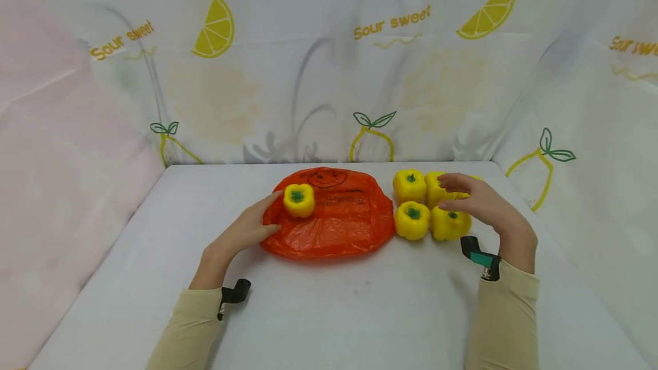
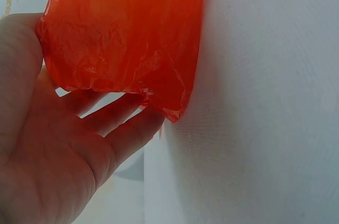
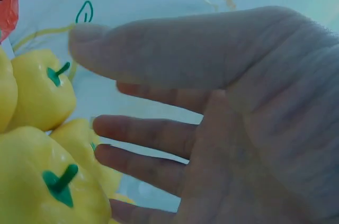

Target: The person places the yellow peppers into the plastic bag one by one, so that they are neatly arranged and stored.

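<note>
A red plastic bag [image 1: 334, 227] with a printed face lies on the table, a yellow pepper [image 1: 299, 201] on its left part. My left hand [image 1: 244, 226] is at the bag's left edge, thumb and fingers spread; in the left wrist view the fingers of the hand [image 2: 69, 134] reach under the edge of the bag [image 2: 122, 28]. Over the group of yellow peppers [image 1: 412, 220] right of the bag hovers my right hand [image 1: 485, 204], holding nothing. The right wrist view shows that hand [image 3: 222, 118] with fingers apart, beside peppers [image 3: 47, 181]; it partly hides some peppers.
The white table [image 1: 329, 313] extends in front of the bag. Behind it hangs a pale cloth [image 1: 288, 90] with lemon prints and lettering, and more cloth [image 1: 67, 147] stands along both sides.
</note>
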Demonstrator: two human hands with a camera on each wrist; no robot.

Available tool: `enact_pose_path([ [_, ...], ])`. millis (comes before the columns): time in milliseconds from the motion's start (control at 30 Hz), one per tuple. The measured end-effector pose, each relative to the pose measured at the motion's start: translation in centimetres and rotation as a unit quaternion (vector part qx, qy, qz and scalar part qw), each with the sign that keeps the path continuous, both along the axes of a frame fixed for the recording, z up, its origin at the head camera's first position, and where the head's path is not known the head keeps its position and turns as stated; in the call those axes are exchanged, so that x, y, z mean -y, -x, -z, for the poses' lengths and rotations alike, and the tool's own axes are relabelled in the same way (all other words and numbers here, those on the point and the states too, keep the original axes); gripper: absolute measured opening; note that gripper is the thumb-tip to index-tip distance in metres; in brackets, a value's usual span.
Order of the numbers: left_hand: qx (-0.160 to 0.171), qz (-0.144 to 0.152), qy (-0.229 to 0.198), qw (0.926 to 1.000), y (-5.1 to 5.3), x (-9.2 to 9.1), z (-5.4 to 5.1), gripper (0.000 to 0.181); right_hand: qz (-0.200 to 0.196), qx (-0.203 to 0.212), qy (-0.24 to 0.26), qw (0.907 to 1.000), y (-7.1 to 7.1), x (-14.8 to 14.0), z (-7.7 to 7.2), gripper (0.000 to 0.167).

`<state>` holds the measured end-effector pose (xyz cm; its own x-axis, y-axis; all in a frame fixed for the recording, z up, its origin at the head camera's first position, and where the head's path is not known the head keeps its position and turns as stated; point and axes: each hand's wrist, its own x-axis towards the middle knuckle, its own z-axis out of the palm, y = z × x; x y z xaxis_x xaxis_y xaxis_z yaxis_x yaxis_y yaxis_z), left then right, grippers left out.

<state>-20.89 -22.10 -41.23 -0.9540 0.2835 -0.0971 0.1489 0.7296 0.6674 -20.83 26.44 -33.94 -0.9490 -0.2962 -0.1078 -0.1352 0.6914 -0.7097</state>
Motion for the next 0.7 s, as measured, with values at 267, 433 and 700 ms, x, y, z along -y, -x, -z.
enact_pose_path([
  [267,0.001,0.002,-0.001,1.0000,0.0,0.1,0.0,0.075,-0.022,0.046,-0.034,0.9981,-0.4,-0.9,0.7,0.074],
  [433,-0.002,0.003,0.000,1.0000,-0.1,0.1,0.0,0.075,-0.035,0.063,-0.050,0.9962,-0.5,-1.3,1.3,0.078],
  [700,-0.002,0.003,0.001,1.0000,-0.1,0.1,-0.1,0.076,-0.037,0.087,-0.042,0.9946,-0.4,-1.7,2.0,0.080],
])
